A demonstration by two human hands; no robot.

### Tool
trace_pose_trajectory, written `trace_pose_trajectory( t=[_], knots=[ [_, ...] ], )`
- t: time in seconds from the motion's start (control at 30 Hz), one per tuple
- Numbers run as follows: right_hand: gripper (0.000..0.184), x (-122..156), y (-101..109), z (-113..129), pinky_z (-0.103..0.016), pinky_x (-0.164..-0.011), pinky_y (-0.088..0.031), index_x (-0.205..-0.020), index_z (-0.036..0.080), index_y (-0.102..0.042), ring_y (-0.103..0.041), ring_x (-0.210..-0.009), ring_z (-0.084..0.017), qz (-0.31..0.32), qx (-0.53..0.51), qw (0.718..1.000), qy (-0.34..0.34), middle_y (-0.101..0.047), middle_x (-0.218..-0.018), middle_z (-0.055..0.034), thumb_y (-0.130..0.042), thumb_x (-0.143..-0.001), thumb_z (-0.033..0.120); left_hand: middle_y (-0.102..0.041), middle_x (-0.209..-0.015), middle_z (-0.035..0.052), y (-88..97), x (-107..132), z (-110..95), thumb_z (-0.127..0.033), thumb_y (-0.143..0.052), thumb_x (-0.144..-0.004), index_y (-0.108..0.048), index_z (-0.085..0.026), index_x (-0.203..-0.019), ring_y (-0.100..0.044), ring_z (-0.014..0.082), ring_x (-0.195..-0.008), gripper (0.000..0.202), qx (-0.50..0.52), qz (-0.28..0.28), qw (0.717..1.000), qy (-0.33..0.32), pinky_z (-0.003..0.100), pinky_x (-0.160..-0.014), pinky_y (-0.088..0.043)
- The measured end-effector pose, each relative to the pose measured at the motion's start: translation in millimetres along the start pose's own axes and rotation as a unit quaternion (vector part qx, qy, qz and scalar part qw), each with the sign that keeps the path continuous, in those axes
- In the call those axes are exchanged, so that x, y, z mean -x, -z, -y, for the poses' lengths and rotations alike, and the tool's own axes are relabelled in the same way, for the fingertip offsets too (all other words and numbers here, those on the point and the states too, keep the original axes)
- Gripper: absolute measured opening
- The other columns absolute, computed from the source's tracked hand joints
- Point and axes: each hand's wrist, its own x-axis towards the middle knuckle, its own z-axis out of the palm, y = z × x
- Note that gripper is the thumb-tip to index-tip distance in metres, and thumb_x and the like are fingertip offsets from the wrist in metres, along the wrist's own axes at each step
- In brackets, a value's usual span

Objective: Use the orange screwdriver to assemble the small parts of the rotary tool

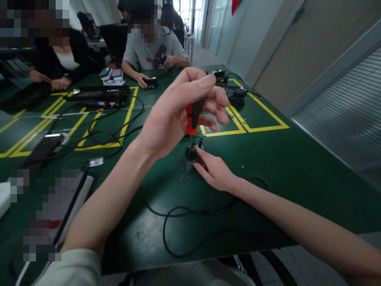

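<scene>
Head view: gripping driver in left hand and, at its six o'clock, part in right hand, work apparently begun, unfinished.

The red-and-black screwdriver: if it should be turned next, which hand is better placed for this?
Probably the left hand: it holds the red-and-black screwdriver, whose shaft points down at the black cylindrical part. The right hand is low beside that part, seemingly steadying it.
</scene>
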Motion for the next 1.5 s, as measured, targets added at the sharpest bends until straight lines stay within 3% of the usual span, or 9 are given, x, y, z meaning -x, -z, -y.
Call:
trace_pose_trajectory(
  t=[0.13, 0.3, 0.4, 0.53, 0.73, 0.87, 0.97, 1.17, 1.5],
  knots=[
    [0.045, 0.2, 0.1, -0.2, -0.045, -0.087, -0.062, -0.151, 0.018, -0.042, -0.074, -0.099, -0.028, 0.000, -0.004, 1.000, -0.001, -0.074, -0.119, -0.0148, -0.046, -0.108, 0.026, -0.059, -0.066, -0.0006, -0.7, 0.1, -0.9, -0.036, -0.057, -0.097, -0.057, -0.018, -0.089, -0.045, 0.0077, -0.042, 0.020, -0.017, 0.001, 1.000, -0.006, 0.020, -0.043, -0.029],
    [0.044, -0.1, 0.4, -0.3, -0.044, -0.087, -0.062, -0.151, 0.016, -0.042, -0.074, -0.102, -0.028, -0.001, 0.005, 1.000, 0.007, -0.073, -0.124, -0.0167, -0.045, -0.108, 0.026, -0.051, -0.058, 0.0011, 1.3, 0.5, -1.0, -0.049, -0.047, -0.101, -0.055, -0.016, -0.070, -0.050, 0.0098, -0.051, 0.046, -0.006, 0.038, 0.999, -0.008, 0.022, -0.051, -0.040],
    [0.045, 0.1, 0.2, -0.7, -0.044, -0.086, -0.062, -0.151, 0.016, -0.041, -0.074, -0.099, -0.028, 0.001, 0.006, 1.000, 0.005, -0.073, -0.123, -0.0165, -0.045, -0.108, 0.026, -0.062, -0.072, 0.0013, -0.9, -0.2, -1.0, -0.035, -0.045, -0.104, -0.049, -0.019, -0.080, -0.064, 0.0142, -0.059, 0.028, 0.001, 0.007, 1.000, -0.004, 0.025, -0.055, -0.050],
    [0.046, 0.4, 0.0, -0.8, -0.045, -0.088, -0.062, -0.152, 0.016, -0.039, -0.074, -0.100, -0.028, 0.010, -0.001, 1.000, -0.008, -0.074, -0.122, -0.0160, -0.045, -0.107, 0.025, -0.063, -0.072, -0.0017, -2.6, -1.3, 0.0, -0.030, -0.048, -0.103, -0.051, -0.021, -0.099, -0.052, 0.0095, -0.042, 0.011, -0.006, -0.021, 1.000, -0.008, 0.020, -0.038, -0.031],
    [0.048, -0.6, 1.1, 1.1, -0.046, -0.088, -0.062, -0.153, 0.017, -0.038, -0.074, -0.103, -0.029, 0.012, -0.005, 1.000, -0.006, -0.073, -0.126, -0.0165, -0.046, -0.106, 0.023, -0.039, -0.045, -0.0041, 1.3, 0.7, 1.7, -0.059, -0.049, -0.101, -0.060, -0.015, -0.070, -0.038, 0.0062, -0.041, 0.055, -0.014, 0.037, 0.999, -0.009, 0.021, -0.045, -0.031],
    [0.047, -1.1, 0.9, 1.7, -0.044, -0.088, -0.062, -0.152, 0.018, -0.038, -0.075, -0.104, -0.029, 0.011, 0.002, 1.000, -0.004, -0.073, -0.126, -0.0158, -0.045, -0.106, 0.023, -0.057, -0.060, -0.0030, 1.3, 1.6, 3.8, -0.044, -0.053, -0.102, -0.051, -0.019, -0.076, -0.060, 0.0104, -0.053, 0.037, -0.004, 0.023, 1.000, -0.004, 0.023, -0.055, -0.049],
    [0.046, -0.7, -0.1, 0.9, -0.044, -0.088, -0.062, -0.152, 0.018, -0.038, -0.075, -0.103, -0.028, 0.009, 0.004, 1.000, -0.006, -0.074, -0.125, -0.0154, -0.045, -0.106, 0.023, -0.068, -0.072, -0.0037, 1.8, 1.7, 6.8, -0.039, -0.075, -0.088, -0.047, -0.022, -0.086, -0.059, 0.0096, -0.049, 0.032, -0.009, 0.019, 1.000, -0.001, 0.020, -0.046, -0.043],
    [0.046, 1.3, -2.3, -2.8, -0.046, -0.090, -0.063, -0.151, 0.017, -0.040, -0.075, -0.107, -0.030, -0.004, 0.005, 1.000, 0.006, -0.074, -0.125, -0.0169, -0.045, -0.106, 0.023, -0.026, -0.044, -0.0121, 3.8, 2.6, 8.7, -0.049, -0.077, -0.088, -0.045, -0.019, -0.068, -0.017, 0.0011, -0.036, 0.048, -0.005, 0.057, 0.998, -0.002, 0.020, -0.039, -0.013],
    [0.046, 0.6, -2.8, -5.1, -0.049, -0.091, -0.063, -0.152, 0.017, -0.041, -0.075, -0.109, -0.031, -0.009, 0.012, 1.000, 0.012, -0.074, -0.125, -0.0179, -0.045, -0.108, 0.026, -0.023, -0.052, -0.0109, 4.8, -3.5, 18.3, -0.037, -0.066, -0.098, -0.036, -0.020, -0.064, -0.017, 0.0016, -0.039, 0.048, 0.022, -0.032, 0.999, -0.020, 0.018, -0.040, -0.016]
  ],
)
